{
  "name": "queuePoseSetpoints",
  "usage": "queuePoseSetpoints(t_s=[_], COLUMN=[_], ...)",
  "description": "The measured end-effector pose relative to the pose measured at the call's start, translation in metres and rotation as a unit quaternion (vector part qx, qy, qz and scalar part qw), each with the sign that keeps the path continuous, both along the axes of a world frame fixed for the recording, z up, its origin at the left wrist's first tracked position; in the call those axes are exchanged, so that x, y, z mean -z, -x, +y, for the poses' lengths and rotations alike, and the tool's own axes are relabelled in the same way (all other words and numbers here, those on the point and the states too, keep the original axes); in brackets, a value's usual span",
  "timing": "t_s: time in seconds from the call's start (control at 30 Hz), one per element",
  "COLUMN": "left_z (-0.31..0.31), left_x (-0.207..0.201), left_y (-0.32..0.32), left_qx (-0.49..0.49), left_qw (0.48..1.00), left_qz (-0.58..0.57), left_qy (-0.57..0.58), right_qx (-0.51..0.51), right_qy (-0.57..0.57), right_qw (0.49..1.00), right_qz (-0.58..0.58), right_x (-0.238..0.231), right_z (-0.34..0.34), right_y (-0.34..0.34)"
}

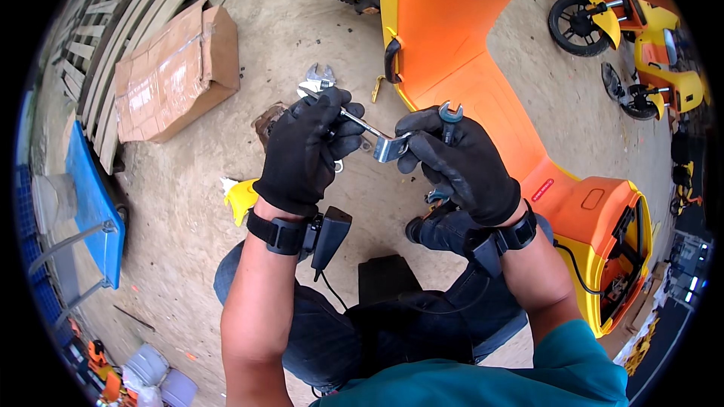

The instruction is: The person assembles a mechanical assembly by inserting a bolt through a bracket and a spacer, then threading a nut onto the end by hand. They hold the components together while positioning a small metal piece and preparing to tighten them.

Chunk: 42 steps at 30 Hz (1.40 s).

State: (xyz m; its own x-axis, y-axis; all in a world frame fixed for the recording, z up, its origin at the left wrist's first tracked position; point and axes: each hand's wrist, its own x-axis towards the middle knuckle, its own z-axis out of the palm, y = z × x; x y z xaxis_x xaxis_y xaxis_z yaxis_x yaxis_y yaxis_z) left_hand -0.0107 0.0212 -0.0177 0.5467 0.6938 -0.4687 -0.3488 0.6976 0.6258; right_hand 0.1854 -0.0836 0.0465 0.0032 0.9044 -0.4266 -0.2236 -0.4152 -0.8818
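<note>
My left hand, in a black glove, is closed round a slim metal rod; its other end is hidden in the fingers. The rod's tip meets a small bent metal bracket. My right hand, gloved alike, pinches the bracket's right end between thumb and fingers. The same hand also holds an open-end wrench, its jaw standing above the knuckles. An adjustable wrench shows just beyond my left fingers; whether it lies on the floor or is held, I cannot tell.
To the right stands an orange and yellow vehicle body. A taped cardboard box lies by wooden pallets at upper left. A blue platform cart is at far left. Yellow scooters stand at far right; a yellow piece lies on the floor.
</note>
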Motion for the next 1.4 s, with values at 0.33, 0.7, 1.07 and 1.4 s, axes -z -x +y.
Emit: queuePoseSetpoints(t_s=[0.33, 0.7, 1.07, 1.4], left_z=[-0.007, -0.009, -0.002, -0.008], left_x=[-0.008, -0.002, -0.021, -0.012], left_y=[-0.006, -0.006, -0.004, -0.003], left_qx=[-0.01, -0.039, -0.068, 0.002], left_qw=[0.998, 0.923, 0.996, 1.0], left_qz=[0.023, 0.183, 0.043, 0.008], left_qy=[-0.058, -0.336, -0.048, -0.02], right_qx=[0.029, 0.07, 0.062, -0.048], right_qy=[-0.026, -0.02, -0.123, -0.068], right_qw=[0.998, 0.996, 0.98, 0.997], right_qz=[-0.058, -0.057, -0.142, 0.003], right_x=[0.002, 0.004, 0.025, 0.013], right_z=[0.0, 0.001, 0.001, 0.003], right_y=[0.003, 0.004, -0.003, -0.011])
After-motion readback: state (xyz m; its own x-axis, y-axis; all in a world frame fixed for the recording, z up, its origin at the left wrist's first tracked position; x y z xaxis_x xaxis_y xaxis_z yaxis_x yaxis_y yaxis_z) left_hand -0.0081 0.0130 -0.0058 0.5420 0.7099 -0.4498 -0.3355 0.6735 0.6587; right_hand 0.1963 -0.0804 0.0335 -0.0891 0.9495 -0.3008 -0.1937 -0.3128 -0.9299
